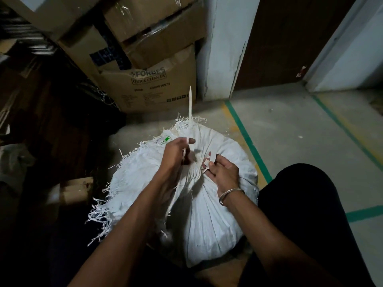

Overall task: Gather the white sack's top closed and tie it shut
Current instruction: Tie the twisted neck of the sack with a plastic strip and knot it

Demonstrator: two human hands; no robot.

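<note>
head view: the white sack (207,214) sits on the concrete floor (290,125) in front of you, beside your dark-clad knee (300,204). its top is bunched into a neck (194,172) between your hands. your left hand (176,154) pinches a pale tie strip (189,104) that stands upward. your right hand (223,172) pinches a flat strip end (207,162) just beside the neck, with a metal bangle (230,194) on that wrist. stacked cardboard boxes (149,88) stand close behind; one reads "forbes quick clean dx". a green floor line (246,139) runs past on the right.

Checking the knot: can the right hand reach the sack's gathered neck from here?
Probably yes: the right hand sits beside the gathered neck, nothing between them, though it pinches a strip end.
</note>
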